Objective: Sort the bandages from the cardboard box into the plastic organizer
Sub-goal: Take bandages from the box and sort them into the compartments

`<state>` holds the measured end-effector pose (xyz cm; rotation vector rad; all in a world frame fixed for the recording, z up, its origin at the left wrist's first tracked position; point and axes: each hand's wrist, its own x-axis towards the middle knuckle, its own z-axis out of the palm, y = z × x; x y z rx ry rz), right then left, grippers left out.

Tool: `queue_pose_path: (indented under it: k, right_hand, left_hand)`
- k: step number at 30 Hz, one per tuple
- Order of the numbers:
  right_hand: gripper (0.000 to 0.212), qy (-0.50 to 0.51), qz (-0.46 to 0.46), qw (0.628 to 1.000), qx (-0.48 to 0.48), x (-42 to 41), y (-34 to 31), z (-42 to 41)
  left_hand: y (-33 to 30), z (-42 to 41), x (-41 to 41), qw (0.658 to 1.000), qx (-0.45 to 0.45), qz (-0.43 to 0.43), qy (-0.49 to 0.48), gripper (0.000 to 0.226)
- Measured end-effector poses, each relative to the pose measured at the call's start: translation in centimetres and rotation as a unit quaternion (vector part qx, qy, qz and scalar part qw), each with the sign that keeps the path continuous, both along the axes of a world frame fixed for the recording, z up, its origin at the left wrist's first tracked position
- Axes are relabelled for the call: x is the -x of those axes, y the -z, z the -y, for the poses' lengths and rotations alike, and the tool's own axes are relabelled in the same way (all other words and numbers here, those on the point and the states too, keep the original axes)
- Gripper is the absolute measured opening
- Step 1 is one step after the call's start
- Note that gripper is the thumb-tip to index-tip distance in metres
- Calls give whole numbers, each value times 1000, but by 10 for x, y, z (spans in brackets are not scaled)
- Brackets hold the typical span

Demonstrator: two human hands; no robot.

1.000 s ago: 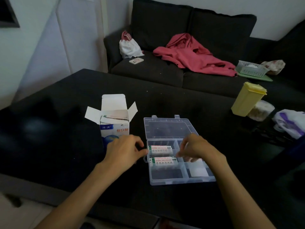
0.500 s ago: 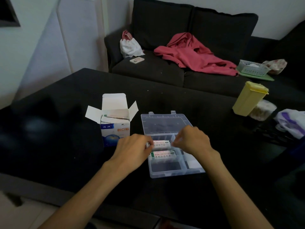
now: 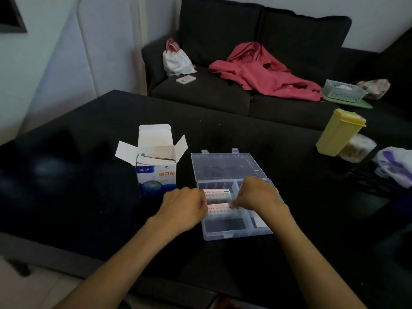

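Shifted left and toward mid-frame since the earlier view: clear plastic organizer with hinged lid (image 3: 234,233), both hands with it. Pinched a white, red-printed bandage strip (image 3: 219,206) end to end over the middle left compartment, left hand (image 3: 185,208) and right hand (image 3: 256,194) curled on it. Best laid flat, squared to the dividers, beside the strip above. Held more bandages, left of centre: open white-and-blue cardboard box (image 3: 156,172). Nearest left compartment looked empty.
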<state>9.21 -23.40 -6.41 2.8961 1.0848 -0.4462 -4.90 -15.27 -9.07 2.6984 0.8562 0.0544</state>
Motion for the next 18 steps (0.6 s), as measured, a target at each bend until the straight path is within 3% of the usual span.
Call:
queue_pose_path:
  k: [6,13,16,18]
  right_hand:
    - [42,-9,17,1000,-10,-1,-5,-3]
    - [15,-65,-66,986,-141,7,-54,-9]
    - [8,-131,-58,958,-246,22,-72,-21]
    - [16,-189,-35,933,-305,35,-77,-37]
  left_hand:
    - [-5,0,-4,1000,16,18,-17,18]
    - [-37,-2,27,993,33,110,-32,19]
    - [-65,-10,51,968,11,208,-142,15]
    - [-72,-21,69,920,-14,304,-245,14]
